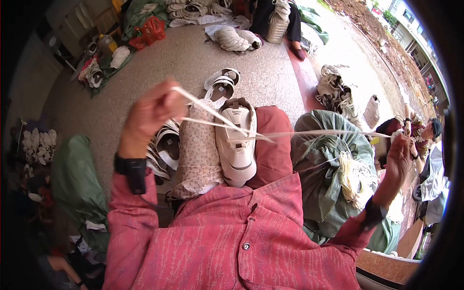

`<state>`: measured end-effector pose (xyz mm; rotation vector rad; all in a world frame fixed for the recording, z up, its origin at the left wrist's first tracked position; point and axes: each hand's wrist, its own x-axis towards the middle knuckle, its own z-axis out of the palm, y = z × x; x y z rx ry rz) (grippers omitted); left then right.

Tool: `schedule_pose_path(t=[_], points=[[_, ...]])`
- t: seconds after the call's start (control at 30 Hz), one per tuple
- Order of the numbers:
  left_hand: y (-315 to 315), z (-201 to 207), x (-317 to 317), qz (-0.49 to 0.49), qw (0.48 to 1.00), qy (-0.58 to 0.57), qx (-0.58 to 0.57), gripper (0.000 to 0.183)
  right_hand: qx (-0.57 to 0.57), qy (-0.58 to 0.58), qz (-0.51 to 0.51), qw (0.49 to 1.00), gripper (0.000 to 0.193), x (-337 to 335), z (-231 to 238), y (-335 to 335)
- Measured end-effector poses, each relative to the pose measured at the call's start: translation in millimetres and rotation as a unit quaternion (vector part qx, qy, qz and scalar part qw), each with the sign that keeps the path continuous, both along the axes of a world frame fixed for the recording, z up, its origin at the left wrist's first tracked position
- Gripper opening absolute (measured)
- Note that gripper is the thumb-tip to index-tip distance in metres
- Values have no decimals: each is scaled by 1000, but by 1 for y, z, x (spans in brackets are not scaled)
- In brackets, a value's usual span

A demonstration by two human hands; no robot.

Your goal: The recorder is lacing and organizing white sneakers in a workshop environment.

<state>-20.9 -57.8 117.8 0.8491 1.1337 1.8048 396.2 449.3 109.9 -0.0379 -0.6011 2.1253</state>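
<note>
A white sneaker (pixel 240 145) rests between my thighs, its toe toward my body and its ankle opening facing away. White shoelace (pixel 205 107) runs from its eyelets out to both sides. My left hand (pixel 158 107), raised to the left of the sneaker and slightly blurred, is closed on the lace; two strands stretch from it back to the shoe. Far out to the right, my right hand (pixel 399 155) pinches the other part of the lace, which is pulled nearly straight above the green sack.
A green sack (pixel 314 140) with a bundle of white laces (pixel 355 179) stands at my right. More shoes (pixel 169 145) lie by my left leg, and others (pixel 222 84) lie ahead. A seated person (pixel 263 21) is at the far side; another person (pixel 425 133) is at right.
</note>
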Motion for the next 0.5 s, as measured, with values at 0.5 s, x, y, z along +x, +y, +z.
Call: schedule_pose_path(t=[0.5], points=[[-74,-91,4,269,767,461,-358,15,652,-412,17,636,13,-232,-120,-200]])
